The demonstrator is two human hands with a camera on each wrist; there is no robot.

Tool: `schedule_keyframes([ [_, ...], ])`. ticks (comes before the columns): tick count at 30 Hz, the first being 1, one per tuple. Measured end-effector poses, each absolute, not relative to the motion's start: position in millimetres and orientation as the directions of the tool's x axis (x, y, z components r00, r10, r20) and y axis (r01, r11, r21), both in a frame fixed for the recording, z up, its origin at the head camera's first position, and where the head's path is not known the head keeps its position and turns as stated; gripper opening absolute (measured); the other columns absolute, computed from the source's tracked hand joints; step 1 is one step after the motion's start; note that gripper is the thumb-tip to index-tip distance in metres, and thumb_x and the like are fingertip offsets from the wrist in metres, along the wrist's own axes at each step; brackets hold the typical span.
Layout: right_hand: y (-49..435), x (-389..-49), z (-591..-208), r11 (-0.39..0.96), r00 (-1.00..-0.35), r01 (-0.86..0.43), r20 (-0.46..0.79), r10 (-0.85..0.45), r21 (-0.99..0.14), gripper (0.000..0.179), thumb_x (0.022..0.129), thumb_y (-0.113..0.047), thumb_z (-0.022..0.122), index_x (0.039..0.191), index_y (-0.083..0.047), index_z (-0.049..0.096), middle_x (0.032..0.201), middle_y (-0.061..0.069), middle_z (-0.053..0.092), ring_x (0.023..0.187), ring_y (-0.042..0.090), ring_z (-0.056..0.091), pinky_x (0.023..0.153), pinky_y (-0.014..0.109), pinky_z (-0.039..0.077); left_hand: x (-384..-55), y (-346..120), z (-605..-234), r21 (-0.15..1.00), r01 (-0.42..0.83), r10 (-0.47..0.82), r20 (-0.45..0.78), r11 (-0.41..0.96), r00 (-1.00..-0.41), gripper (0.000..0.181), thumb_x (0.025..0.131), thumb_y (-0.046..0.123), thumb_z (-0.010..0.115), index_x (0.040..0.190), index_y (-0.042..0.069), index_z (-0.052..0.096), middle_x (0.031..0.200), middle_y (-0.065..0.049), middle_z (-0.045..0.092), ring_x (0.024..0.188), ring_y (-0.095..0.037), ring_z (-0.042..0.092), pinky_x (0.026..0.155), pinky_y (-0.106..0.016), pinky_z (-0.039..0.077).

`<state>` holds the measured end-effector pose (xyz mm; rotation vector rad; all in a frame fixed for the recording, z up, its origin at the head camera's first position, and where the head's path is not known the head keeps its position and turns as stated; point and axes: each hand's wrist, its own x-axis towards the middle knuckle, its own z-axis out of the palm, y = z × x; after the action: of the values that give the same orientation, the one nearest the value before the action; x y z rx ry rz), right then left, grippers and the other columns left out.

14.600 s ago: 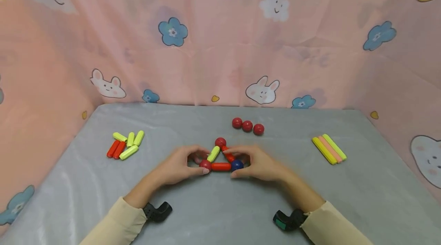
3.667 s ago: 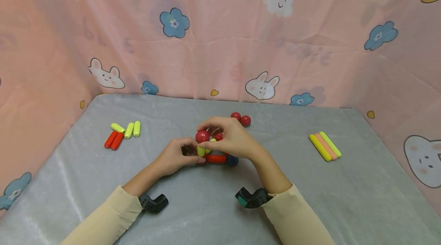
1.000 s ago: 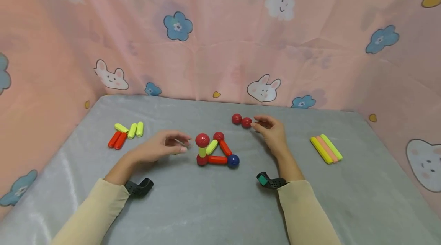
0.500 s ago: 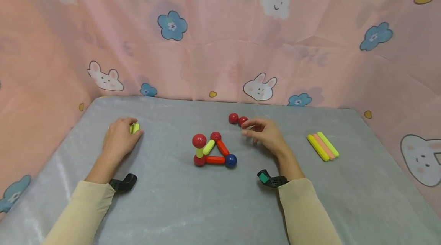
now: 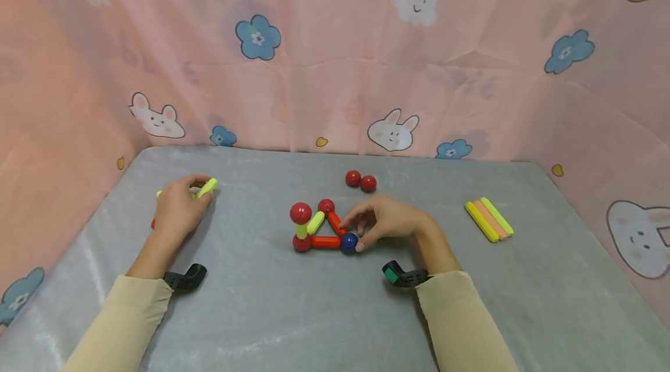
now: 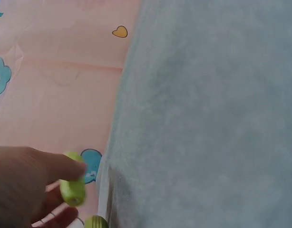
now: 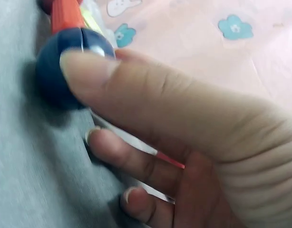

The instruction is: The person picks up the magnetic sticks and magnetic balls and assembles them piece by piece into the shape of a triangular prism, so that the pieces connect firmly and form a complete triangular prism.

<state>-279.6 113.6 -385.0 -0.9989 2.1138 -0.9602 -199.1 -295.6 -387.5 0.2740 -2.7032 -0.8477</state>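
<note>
At the left of the table my left hand (image 5: 180,206) pinches a yellow-green building rod (image 5: 208,186), its end poking out past the fingers; the left wrist view has the same rod (image 6: 72,190) between thumb and fingers. Mid-table lies a triangle of rods and balls, with a red rod (image 5: 325,242) along the front. A short yellow-green rod (image 5: 302,231) stands upright at its left corner, topped by a red ball (image 5: 300,213). My right hand (image 5: 389,220) grips the blue ball (image 5: 349,243) at the right corner, thumb across it in the right wrist view.
Two loose red balls (image 5: 369,183) lie behind the triangle. Yellow and orange clay-like sticks (image 5: 489,220) lie side by side at the right. More rods are mostly hidden under my left hand. A pink patterned cloth (image 5: 314,87) rises behind the grey table (image 5: 262,314).
Earlier the upright rod and top ball were added to the triangle. Lately my left hand went left to the loose rods and lifted one; my right hand left the red balls for the blue ball.
</note>
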Motion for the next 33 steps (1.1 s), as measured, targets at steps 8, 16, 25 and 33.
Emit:
schedule_keyframes([
  [8, 100, -274, -386, 0.449, -0.537, -0.358, -0.213, -0.816, -0.819, 0.040, 0.081, -0.021, 0.086, 0.119, -0.017, 0.075, 0.102, 0.000, 0.073, 0.095, 0.019, 0.065, 0.084, 0.031, 0.056, -190, -275, -354, 0.762, -0.020, -0.308, 0.237, 0.648, -0.921, 0.042, 0.097, 0.025, 0.068, 0.136, 0.010, 0.065, 0.124, -0.016, 0.070, 0.098, -0.014, 0.065, 0.071, -0.008, 0.045],
  [16, 98, -273, -392, 0.448, -0.568, -0.340, -0.200, -0.798, -0.827, 0.041, 0.081, -0.022, 0.086, 0.121, -0.018, 0.075, 0.101, 0.000, 0.072, 0.088, 0.020, 0.063, 0.078, 0.030, 0.054, -171, -239, -315, 0.902, 0.146, -0.227, 0.254, 0.407, -0.940, 0.043, 0.094, 0.023, 0.073, 0.131, 0.004, 0.062, 0.106, 0.013, 0.070, 0.093, 0.007, 0.068, 0.081, -0.011, 0.055],
  [25, 99, -278, -398, 0.379, -0.573, -0.328, -0.138, -0.808, -0.865, 0.042, 0.081, -0.014, 0.085, 0.121, -0.012, 0.074, 0.104, 0.004, 0.072, 0.085, 0.021, 0.062, 0.077, 0.028, 0.054, -148, -153, -328, 0.946, 0.181, 0.142, 0.147, 0.268, -0.979, 0.039, 0.090, 0.010, 0.076, 0.126, 0.006, 0.063, 0.117, -0.011, 0.070, 0.099, -0.016, 0.073, 0.083, -0.024, 0.060],
  [33, 99, -281, -405, 0.335, -0.562, -0.306, -0.114, -0.819, -0.891, 0.040, 0.082, -0.010, 0.082, 0.121, -0.009, 0.073, 0.108, 0.004, 0.075, 0.083, 0.012, 0.062, 0.075, 0.025, 0.053, -148, -104, -359, 0.982, 0.081, 0.262, 0.033, 0.172, -0.964, 0.030, 0.089, 0.010, 0.076, 0.117, 0.004, 0.072, 0.113, -0.014, 0.075, 0.101, -0.019, 0.075, 0.086, -0.025, 0.060],
])
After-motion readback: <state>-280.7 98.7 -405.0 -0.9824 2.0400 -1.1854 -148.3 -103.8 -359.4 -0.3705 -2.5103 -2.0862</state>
